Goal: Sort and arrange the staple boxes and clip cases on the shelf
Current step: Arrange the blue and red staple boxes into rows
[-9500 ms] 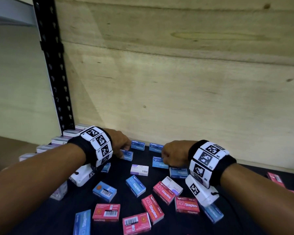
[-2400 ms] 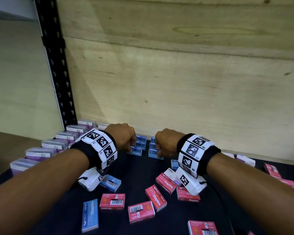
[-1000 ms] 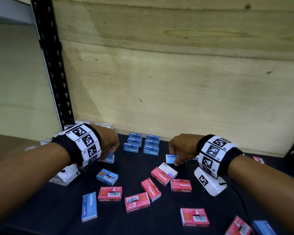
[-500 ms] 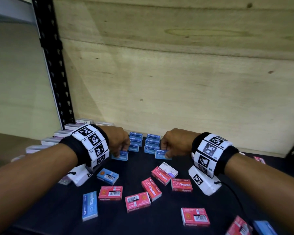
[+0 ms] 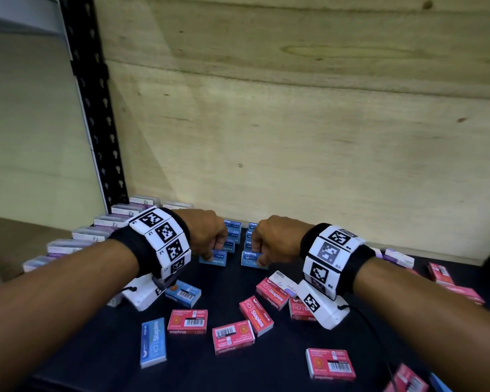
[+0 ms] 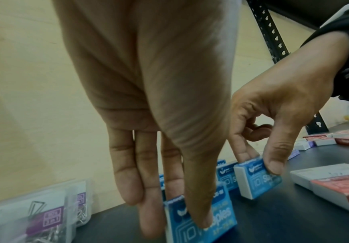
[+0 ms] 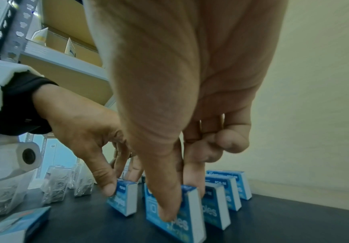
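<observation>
Head view shows both hands low at the centre of the frame, at the back of the dark shelf [image 5: 102, 360]. The left hand [image 5: 210, 233] pinches a blue staple box [image 6: 200, 218] between thumb and fingers, standing it on its long edge. The right hand [image 5: 275, 239] pinches a second blue box [image 7: 173, 212] the same way, just right of the first. Behind them, two short rows of blue boxes [image 5: 234, 232] already stand on edge near the wooden back panel [image 5: 294, 137].

Clear clip cases [image 5: 108, 222] run in a diagonal line at the left of the frame. Red staple boxes [image 5: 255, 315] lie flat and scattered in the lower middle and lower right, with one flat blue box [image 5: 152, 342] at lower centre left and another blue box [image 5: 183, 292] beside the left wrist.

The step in hand looks like adding one box to the front of each blue row. Next, each box probably needs setting upright, square with its row, before the fingers let go; a tilted release could tip the row like dominoes. Then the loose blue boxes and the red ones remain.
</observation>
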